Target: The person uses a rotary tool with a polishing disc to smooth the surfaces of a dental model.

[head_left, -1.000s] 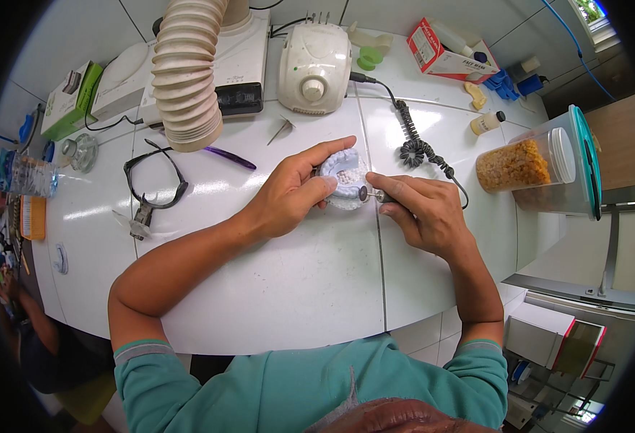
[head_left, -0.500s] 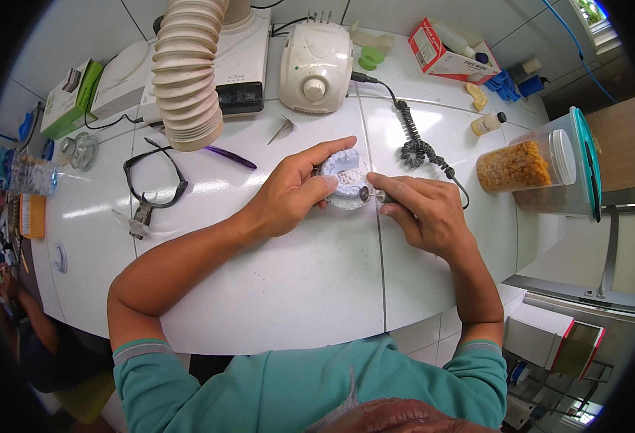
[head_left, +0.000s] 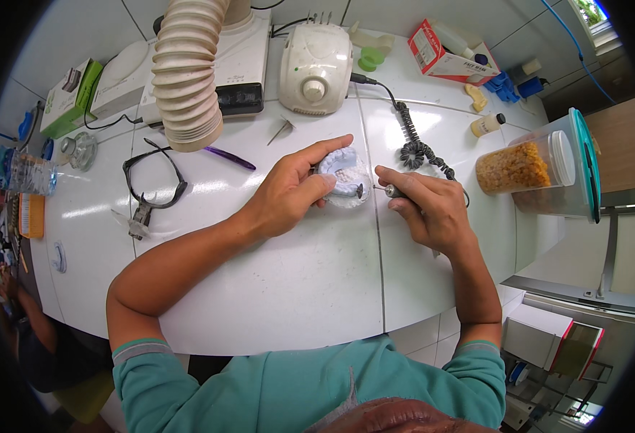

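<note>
My left hand [head_left: 286, 189] is closed around a pale blue-and-white plaster dental cast [head_left: 344, 167], thumb on its near side and index finger stretched along the far edge. My right hand [head_left: 433, 209] pinches a rotary handpiece [head_left: 394, 191] between thumb and fingers. From its tip a thin shank reaches left to a small dark disc [head_left: 360, 192] at the cast's right side. Whether the disc touches the plaster, I cannot tell. Most of the handpiece is hidden in my right hand, and a coiled black cord [head_left: 412, 137] lies beyond it.
A white control box [head_left: 316, 68] with a knob stands behind the cast. A ribbed suction hose [head_left: 187, 79] hangs at the upper left, over black-framed glasses [head_left: 155, 173]. On the right are a small bottle [head_left: 487, 125] and a tub of amber granules [head_left: 512, 167]. Another person's arm [head_left: 32, 314] shows far left.
My right hand and the handpiece have drawn slightly to the right, so more of the thin shank shows. My left hand and the cast have barely moved.
</note>
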`<state>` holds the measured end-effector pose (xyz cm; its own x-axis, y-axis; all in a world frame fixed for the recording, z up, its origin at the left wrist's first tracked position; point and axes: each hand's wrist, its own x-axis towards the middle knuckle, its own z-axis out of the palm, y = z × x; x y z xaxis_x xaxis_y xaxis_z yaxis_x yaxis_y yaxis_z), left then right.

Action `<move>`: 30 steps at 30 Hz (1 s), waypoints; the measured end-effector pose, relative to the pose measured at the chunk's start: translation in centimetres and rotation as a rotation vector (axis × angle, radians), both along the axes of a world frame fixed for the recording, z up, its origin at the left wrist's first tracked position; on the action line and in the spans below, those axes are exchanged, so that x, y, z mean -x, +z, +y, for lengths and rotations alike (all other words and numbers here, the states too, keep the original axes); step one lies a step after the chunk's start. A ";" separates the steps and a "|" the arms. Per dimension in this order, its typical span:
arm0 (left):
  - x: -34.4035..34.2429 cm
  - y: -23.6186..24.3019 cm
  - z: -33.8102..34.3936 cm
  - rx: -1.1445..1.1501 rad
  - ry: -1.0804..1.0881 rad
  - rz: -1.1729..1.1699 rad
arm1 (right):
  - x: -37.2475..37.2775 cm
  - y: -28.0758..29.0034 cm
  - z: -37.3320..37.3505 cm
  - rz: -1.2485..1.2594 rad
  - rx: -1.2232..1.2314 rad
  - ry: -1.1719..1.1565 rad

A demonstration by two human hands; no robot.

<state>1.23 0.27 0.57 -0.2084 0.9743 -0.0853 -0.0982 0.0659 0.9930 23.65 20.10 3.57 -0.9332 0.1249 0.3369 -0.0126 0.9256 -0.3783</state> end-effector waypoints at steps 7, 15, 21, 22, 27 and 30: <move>1.0 -0.2 0.0 0.015 0.119 0.141 | -0.3 0.9 0.8 -0.005 -0.030 -0.068; 0.4 -0.3 0.3 -0.050 0.099 0.143 | -1.0 0.3 2.4 0.020 -0.003 -0.084; 0.4 -0.4 0.1 -0.082 0.072 0.087 | -1.2 0.2 2.8 0.085 0.043 -0.084; 0.4 -0.3 0.1 -0.087 0.068 0.085 | -1.2 0.2 2.8 0.087 0.032 -0.082; 0.0 -0.7 0.4 -0.109 0.072 0.066 | -1.3 0.5 2.3 0.011 -0.002 -0.101; -0.1 -0.8 0.4 -0.100 0.071 0.074 | -1.1 0.3 2.1 -0.008 -0.034 -0.111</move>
